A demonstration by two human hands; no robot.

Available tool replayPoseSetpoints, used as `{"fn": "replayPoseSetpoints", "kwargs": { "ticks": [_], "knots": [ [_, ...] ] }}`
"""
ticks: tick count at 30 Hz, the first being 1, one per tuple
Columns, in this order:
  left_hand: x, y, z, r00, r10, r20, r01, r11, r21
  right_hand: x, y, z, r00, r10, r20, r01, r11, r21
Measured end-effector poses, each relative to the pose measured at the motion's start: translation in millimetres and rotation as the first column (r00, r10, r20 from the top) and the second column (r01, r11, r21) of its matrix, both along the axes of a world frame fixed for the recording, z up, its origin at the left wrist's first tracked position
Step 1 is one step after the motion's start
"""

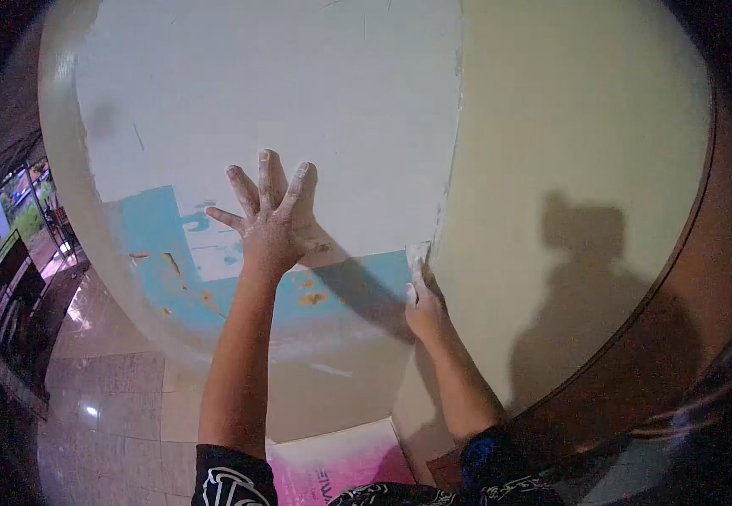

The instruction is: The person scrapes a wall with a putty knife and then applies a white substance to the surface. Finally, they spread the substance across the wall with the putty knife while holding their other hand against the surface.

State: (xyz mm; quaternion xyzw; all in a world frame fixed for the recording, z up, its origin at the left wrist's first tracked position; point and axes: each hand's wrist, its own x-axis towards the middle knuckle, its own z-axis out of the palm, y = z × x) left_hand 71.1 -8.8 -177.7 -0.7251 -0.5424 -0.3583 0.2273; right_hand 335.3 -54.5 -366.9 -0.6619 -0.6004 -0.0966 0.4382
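My left hand (271, 228) lies flat against the pale wall surface (340, 126), fingers spread, with whitish dust on its skin. Low on the same surface, my right hand (423, 308) is closed around a putty knife. The putty knife's blade (417, 251), coated whitish, touches the corner where a turquoise patch (248, 295) meets the cream wall (568, 126); its handle is hidden in my fingers. Rusty brown marks and peeled spots dot the turquoise patch, below and to the left of my left hand.
A pink and white printed panel (345, 464) sits below, between my arms. Tiled floor (100, 396) stretches to the lower left. Beyond a railing (12, 287) at the far left is an outdoor area. My shadow falls on the cream wall.
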Motion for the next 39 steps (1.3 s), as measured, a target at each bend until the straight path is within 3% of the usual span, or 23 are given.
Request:
{"fn": "replayPoseSetpoints", "kwargs": {
  "ticks": [1,3,4,7,9,11,12,13,15,17,18,19,21,24,25,27,31,33,34,37,38,39],
  "knots": [
    [-0.4,-0.2,-0.1,1.0,0.003,-0.001,-0.003,1.0,0.005,-5.0,-7.4,19.9,1.0,0.006,-0.007,-0.006,1.0,-0.003],
    [2.1,-0.3,-0.9,1.0,-0.001,-0.001,0.001,1.0,0.015,-3.9,-4.9,65.0,0.94,0.133,-0.313,-0.146,0.989,-0.016],
    [1.2,-0.2,-1.8,1.0,-0.012,0.001,0.012,1.0,0.021,5.1,3.0,78.2,0.956,0.059,-0.289,-0.122,0.971,-0.205],
    [2.0,-1.1,0.2,1.0,-0.013,-0.006,0.013,1.0,-0.013,-1.3,-2.8,80.8,0.954,0.034,-0.299,-0.105,0.969,-0.224],
    [2.1,-3.8,-0.6,1.0,-0.019,-0.015,0.019,1.0,-0.018,-2.9,-6.7,48.4,0.945,0.08,-0.317,-0.141,0.974,-0.174],
    [1.7,-4.1,1.8,1.0,-0.019,-0.018,0.018,1.0,-0.004,2.6,7.4,10.1,0.999,0.026,-0.045,-0.028,0.998,-0.049],
    [0.4,16.1,-11.9,0.999,0.02,-0.031,-0.015,0.987,0.162,1.6,7.7,19.8,0.999,0.01,-0.033,-0.012,0.998,-0.064],
    [-0.1,13.4,-9.8,0.999,0.022,-0.037,-0.016,0.987,0.162,2.1,5.8,39.8,0.981,0.12,-0.151,-0.126,0.991,-0.036],
    [0.7,5.3,-4.2,1.0,0.017,-0.023,-0.015,0.999,0.052,-17.3,-20.5,107.3,0.946,0.05,-0.319,-0.133,0.961,-0.243],
    [0.4,4.4,-5.9,0.999,0.042,-0.031,-0.04,0.997,0.062,-20.9,-14.0,97.4,0.957,0.033,-0.288,-0.11,0.961,-0.255],
    [-0.7,-0.6,-1.9,0.999,0.015,-0.038,-0.015,1.0,0.0,-21.0,-5.3,90.3,0.967,0.018,-0.256,-0.084,0.964,-0.251],
    [-2.1,-4.2,0.6,0.999,-0.01,-0.043,0.008,0.998,-0.06,-19.5,2.5,49.2,0.978,0.124,-0.165,-0.115,0.992,0.06],
    [-2.5,-2.9,-2.0,1.0,-0.004,-0.022,0.003,0.998,-0.066,-19.7,4.0,14.6,0.985,0.169,-0.017,-0.164,0.972,0.168],
    [-5.2,14.0,-16.6,0.998,-0.063,-0.003,0.063,0.991,0.119,-14.2,0.8,32.8,0.979,0.164,-0.125,-0.162,0.987,0.025],
    [-5.0,11.5,-16.7,0.998,-0.064,-0.007,0.065,0.991,0.113,-16.0,2.6,47.4,0.986,0.123,-0.109,-0.122,0.992,0.018],
    [-3.3,5.8,-10.5,1.0,-0.021,0.0,0.021,0.999,0.036,-20.8,6.0,72.1,0.937,0.152,-0.315,-0.179,0.982,-0.057],
    [-2.6,-2.4,-5.5,1.0,-0.026,0.009,0.026,1.0,-0.015,-23.1,4.3,16.8,0.962,0.167,-0.217,-0.162,0.986,0.043],
    [-2.8,-2.9,-4.2,1.0,-0.009,0.013,0.009,1.0,-0.005,-15.0,15.8,-14.1,0.992,0.107,0.066,-0.119,0.971,0.207],
    [-3.0,-3.2,-2.3,1.0,-0.021,0.015,0.021,1.0,-0.017,-19.2,16.9,-13.4,0.97,0.175,-0.167,-0.16,0.982,0.099],
    [-3.9,4.0,-9.6,0.999,-0.039,0.001,0.039,0.999,0.03,-22.4,32.6,29.9,0.943,0.286,-0.172,-0.237,0.937,0.258],
    [-3.4,4.0,-9.1,0.999,-0.04,-0.003,0.04,0.999,0.029,-26.6,24.6,51.2,0.956,0.206,-0.21,-0.181,0.974,0.133],
    [-4.8,3.2,-9.5,0.999,-0.038,-0.007,0.039,0.999,0.024,-28.0,24.0,50.6,0.955,0.209,-0.209,-0.184,0.974,0.13]
  ]
}}
